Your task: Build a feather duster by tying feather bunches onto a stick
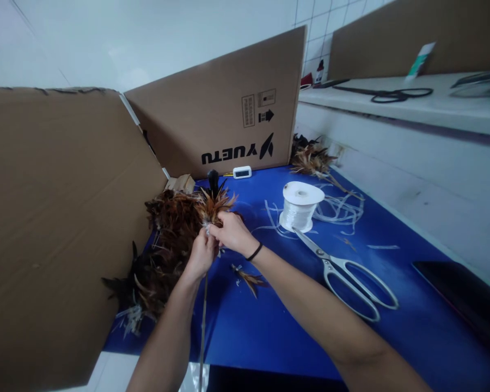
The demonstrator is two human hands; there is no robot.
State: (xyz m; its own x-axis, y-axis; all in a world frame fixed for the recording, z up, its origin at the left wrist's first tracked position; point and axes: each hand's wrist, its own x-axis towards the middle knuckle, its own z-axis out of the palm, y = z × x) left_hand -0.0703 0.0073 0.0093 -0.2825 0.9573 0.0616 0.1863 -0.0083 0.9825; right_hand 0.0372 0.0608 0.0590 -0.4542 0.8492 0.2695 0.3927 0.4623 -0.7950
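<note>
Brown and black feathers form a bunch (215, 202) at the top of a thin stick (203, 321) that runs down past the table's front edge. My left hand (203, 251) is closed round the base of the bunch, where whitish binding shows. My right hand (232, 233), with a black band at the wrist, pinches the feathers' base from the right, touching my left hand. A pile of dark feathers (171, 234) lies to the left. Below my right hand, a small loose feather tuft (250, 279) rests on the blue table (261, 337).
A spool of white ribbon (300, 209) stands right of centre, beside large scissors (335, 264). Cardboard panels (228, 98) rise behind and left. A small white device (242, 172), more feathers (310, 158) and loose ribbon lie farther back. A black object (457, 294) is at right.
</note>
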